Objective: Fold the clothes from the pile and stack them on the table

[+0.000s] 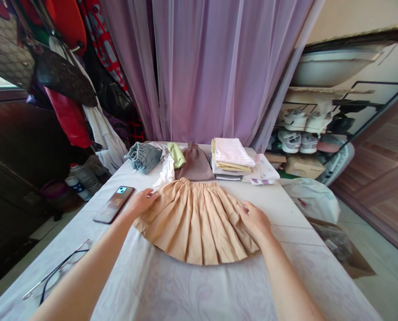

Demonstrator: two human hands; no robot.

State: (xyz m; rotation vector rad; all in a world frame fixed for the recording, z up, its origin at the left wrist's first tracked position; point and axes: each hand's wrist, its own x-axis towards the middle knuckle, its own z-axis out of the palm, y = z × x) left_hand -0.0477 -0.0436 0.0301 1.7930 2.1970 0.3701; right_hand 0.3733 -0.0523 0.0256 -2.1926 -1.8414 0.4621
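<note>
A tan pleated skirt (199, 223) lies spread out on the white cloth-covered table (172, 294), its gathered waistband pointing away from me and its hem toward me. My left hand (141, 201) is at the skirt's upper left edge, fingers closed on the fabric. On the opposite side, my right hand (255, 219) has its thumb and fingers curled together at the skirt's right edge. Just beyond the waistband lies a brown garment (196, 164). A phone (114, 205) rests face down close to my left forearm.
At the table's back are rolled denim (144, 157), a green cloth (176, 155), a white crumpled piece (166, 171) and a folded stack (232, 154). Eyeglasses (56, 273) lie at the front left. Bags hang at left, a purple curtain (205, 67) behind, a shoe rack (305, 104) right.
</note>
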